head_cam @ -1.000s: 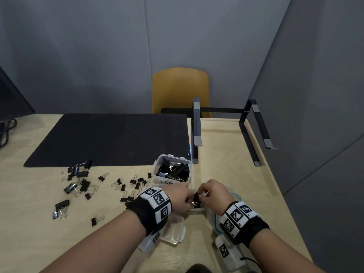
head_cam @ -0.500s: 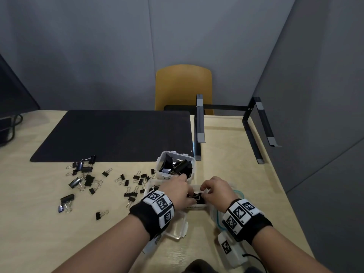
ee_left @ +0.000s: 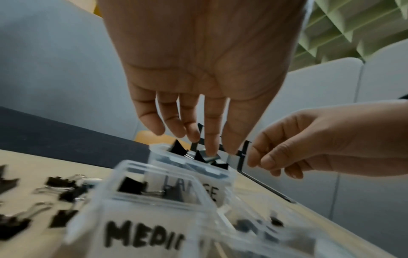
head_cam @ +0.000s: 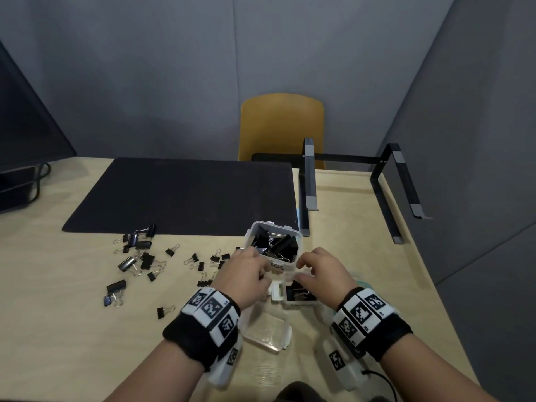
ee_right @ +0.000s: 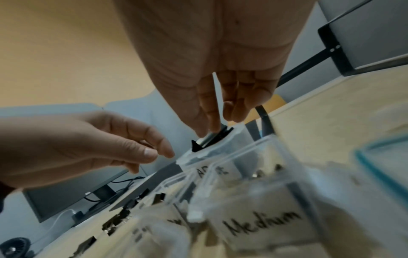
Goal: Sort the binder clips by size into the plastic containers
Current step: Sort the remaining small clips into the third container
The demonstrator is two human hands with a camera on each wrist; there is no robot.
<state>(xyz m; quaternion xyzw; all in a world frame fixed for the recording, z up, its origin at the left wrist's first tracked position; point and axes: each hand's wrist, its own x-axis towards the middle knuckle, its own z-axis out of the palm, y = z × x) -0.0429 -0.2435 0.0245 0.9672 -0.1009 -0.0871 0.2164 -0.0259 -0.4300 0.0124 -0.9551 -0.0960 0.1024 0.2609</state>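
Note:
My left hand (head_cam: 246, 274) and right hand (head_cam: 319, 271) hover side by side, fingers relaxed and hanging down, holding nothing. Below the right hand sits the clear container marked Medium (head_cam: 298, 301) with a few black clips inside. Just behind both hands stands the Large container (head_cam: 275, 266), filled with big black clips. In the left wrist view the left hand (ee_left: 192, 129) hangs over the Large container (ee_left: 212, 185), with Medium (ee_left: 141, 232) in front. The right hand (ee_right: 207, 118) shows an empty palm. Several loose binder clips (head_cam: 145, 259) of mixed sizes lie on the table to the left.
A clear lid (head_cam: 266, 332) lies between my wrists. A teal-rimmed lid or container (head_cam: 361, 282) sits beneath the right hand. A black mat (head_cam: 179, 195) covers the far table, a black metal stand (head_cam: 385, 181) is at the right, and a yellow chair (head_cam: 281, 126) stands behind.
Both hands pinched a clip together over the Medium container. They have now let go, drawn slightly apart and shifted toward the Large container. The head view tilted.

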